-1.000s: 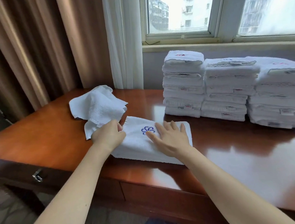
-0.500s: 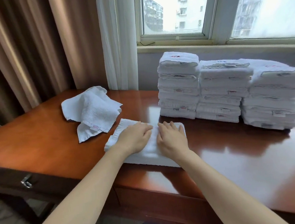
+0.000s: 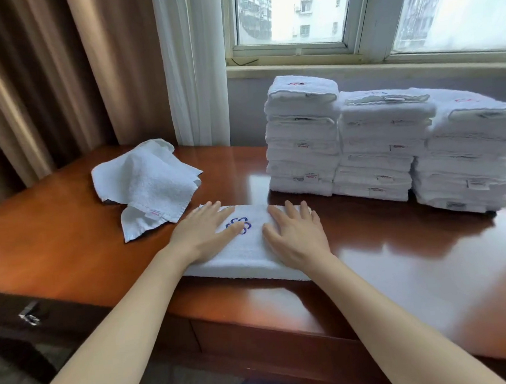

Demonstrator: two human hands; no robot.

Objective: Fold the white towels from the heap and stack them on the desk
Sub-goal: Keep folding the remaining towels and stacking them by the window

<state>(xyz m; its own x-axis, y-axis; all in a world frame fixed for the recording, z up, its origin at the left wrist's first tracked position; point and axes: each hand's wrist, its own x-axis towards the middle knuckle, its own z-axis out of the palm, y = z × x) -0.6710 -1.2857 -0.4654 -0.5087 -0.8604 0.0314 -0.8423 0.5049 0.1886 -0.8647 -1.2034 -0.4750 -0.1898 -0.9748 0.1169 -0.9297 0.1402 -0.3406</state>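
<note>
White folded towel [image 3: 250, 252] lay pressed under left hand [image 3: 202, 232] and right hand [image 3: 294, 234], both flat and gripping nothing; a loose lift risked springing the fold open.

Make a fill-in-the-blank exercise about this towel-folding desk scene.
The left hand and right hand lie flat on a folded towel whose logo is ____.
Behind it stand ____ stacks of folded towels.
The crumpled towel lies to the folded towel's ____.
Missing: blue, three, left.
</note>
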